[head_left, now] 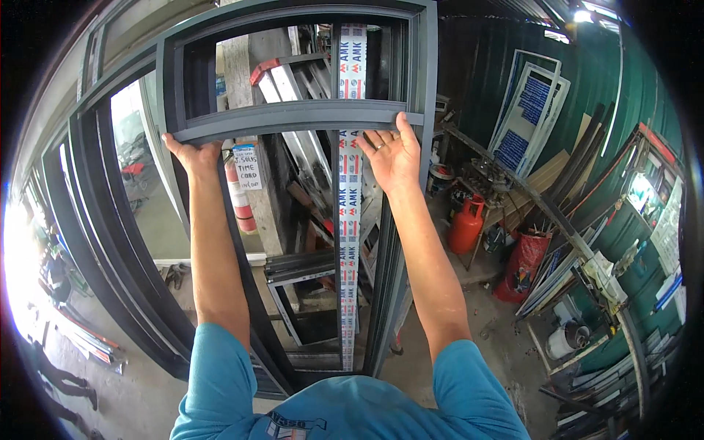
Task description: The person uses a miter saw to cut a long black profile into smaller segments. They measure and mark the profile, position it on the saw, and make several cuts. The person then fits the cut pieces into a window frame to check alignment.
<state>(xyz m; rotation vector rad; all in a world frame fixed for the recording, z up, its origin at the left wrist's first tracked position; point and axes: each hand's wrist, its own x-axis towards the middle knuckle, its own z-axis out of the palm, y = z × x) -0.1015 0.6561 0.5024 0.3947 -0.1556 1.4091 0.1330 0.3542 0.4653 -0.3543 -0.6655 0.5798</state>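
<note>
A tall dark grey metal window frame (423, 66) stands upright in front of me. Across its upper part runs a grey crossbar (293, 115). My left hand (192, 155) grips the bar's left end from below, its thumb up against the corner. Near the right end, my right hand (394, 158) is closed against the same bar, palm toward me. Its thumb rests on the bar's face, and the fingers curl at the lower edge, one wearing a ring. A long strip with printed protective film (352, 220) runs vertically behind the bar.
More dark frames (139, 242) stand at the left. Behind are a concrete post (236, 66), a ladder (282, 81) and a paper sign (247, 167). An orange gas cylinder (466, 224), a red container (522, 264) and a rack of metal lengths (616, 367) are right.
</note>
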